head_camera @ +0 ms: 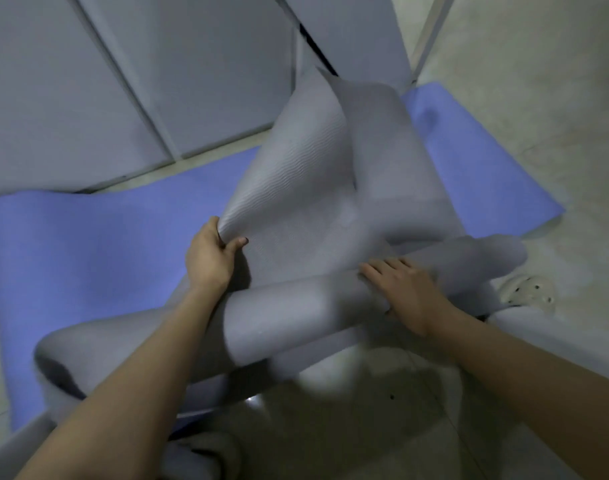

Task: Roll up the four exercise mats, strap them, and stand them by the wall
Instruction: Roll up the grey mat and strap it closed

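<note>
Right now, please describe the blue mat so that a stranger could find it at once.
Start at the grey panels at the top. On the floor just below them lies the blue mat, spread flat under the half-rolled grey mat. It is the only blue thing; its neighbours are grey.

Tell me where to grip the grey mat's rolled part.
Probably its middle, from above and the near side: the roll lies crosswise, the right hand rests flat on its right half, and the left hand pinches the lifted loose edge.
</note>
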Tool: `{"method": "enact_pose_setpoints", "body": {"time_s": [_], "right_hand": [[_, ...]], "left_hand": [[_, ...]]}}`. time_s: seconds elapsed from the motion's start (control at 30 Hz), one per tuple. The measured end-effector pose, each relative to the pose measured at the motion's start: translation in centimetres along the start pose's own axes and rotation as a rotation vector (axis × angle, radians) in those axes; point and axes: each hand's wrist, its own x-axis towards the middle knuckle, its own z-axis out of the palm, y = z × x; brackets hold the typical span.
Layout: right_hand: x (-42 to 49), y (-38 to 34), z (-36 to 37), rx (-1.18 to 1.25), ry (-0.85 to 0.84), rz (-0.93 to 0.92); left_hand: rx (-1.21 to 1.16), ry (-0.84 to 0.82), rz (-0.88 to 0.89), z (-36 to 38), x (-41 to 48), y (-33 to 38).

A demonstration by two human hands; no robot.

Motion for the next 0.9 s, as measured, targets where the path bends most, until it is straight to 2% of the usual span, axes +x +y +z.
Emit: {"method": "enact_pose_setpoints", "body": {"time_s": [0.1,0.23,0.5,0.67,0.9], "right_hand": [[-0.3,-0.6,-1.8,0.062,0.208,0.034],[-0.6,-1.7,-5.0,0.047,0.417,-0.01],[-2.2,-3.2,-12.7,-0.023,0.592,0.0],[-3.4,-3.7,-14.9,-0.047,0.725,-0.024],[-4.4,-3.3,-14.5,-0.104,0.761,-0.047]], "left_hand": [[-0.004,0.078,0.077,-3.9,0.7,2.1],[-0.062,0.189,0.176,-9.0,0.2,4.6],[-0.046,0.426,0.356,-18.4,-1.7,9.2],[-0.018,0.547,0.399,-21.7,-3.8,11.1],[0.056,0.545,0.383,-20.6,-5.0,11.1]]}}
